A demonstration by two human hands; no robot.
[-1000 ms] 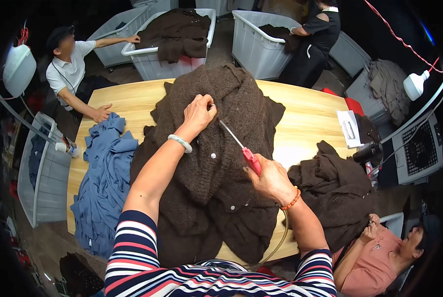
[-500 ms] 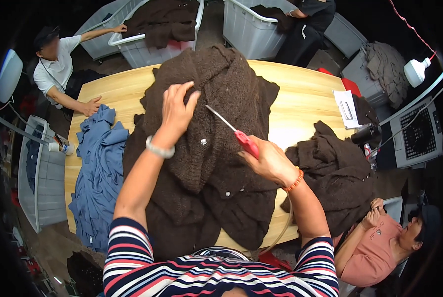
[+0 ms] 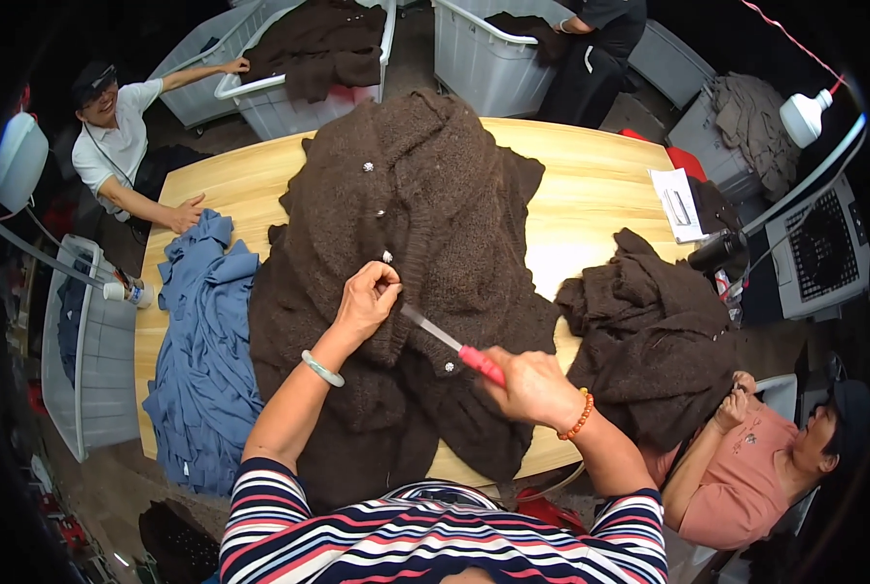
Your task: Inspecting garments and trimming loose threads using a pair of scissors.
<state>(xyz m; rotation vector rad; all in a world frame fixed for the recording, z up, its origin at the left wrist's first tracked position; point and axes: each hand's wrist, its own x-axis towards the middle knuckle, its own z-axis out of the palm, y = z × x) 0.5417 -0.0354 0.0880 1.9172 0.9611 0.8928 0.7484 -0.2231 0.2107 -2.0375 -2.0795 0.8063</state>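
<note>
A dark brown knitted cardigan (image 3: 454,204) with sparkly buttons lies heaped on the wooden table before me. My left hand (image 3: 365,304) is closed, thumb and fingers pinching its front edge just below a button (image 3: 387,256). Whether a further button is within the pinch is hidden. My right hand (image 3: 537,387) wraps round the red handle of a tool (image 3: 479,364) with a slim metal shaft. The shaft's tip, blurred, points up and left at the knit close to my left fingers. A tan hose or cord shows under my right forearm.
Blue cloth (image 3: 197,360) is piled left, and another brown knit heap (image 3: 649,341) right. People sit at the table's left and right; another stands behind. Grey bins (image 3: 489,63) line the back. Lamps (image 3: 805,119) flank the wooden table (image 3: 591,175), which holds a paper sheet (image 3: 678,206).
My left hand has come down from the upper knit and closed on the cardigan's front edge, uncovering buttons above. My right hand moved lower with the tool, its tip now beside my left fingers.
</note>
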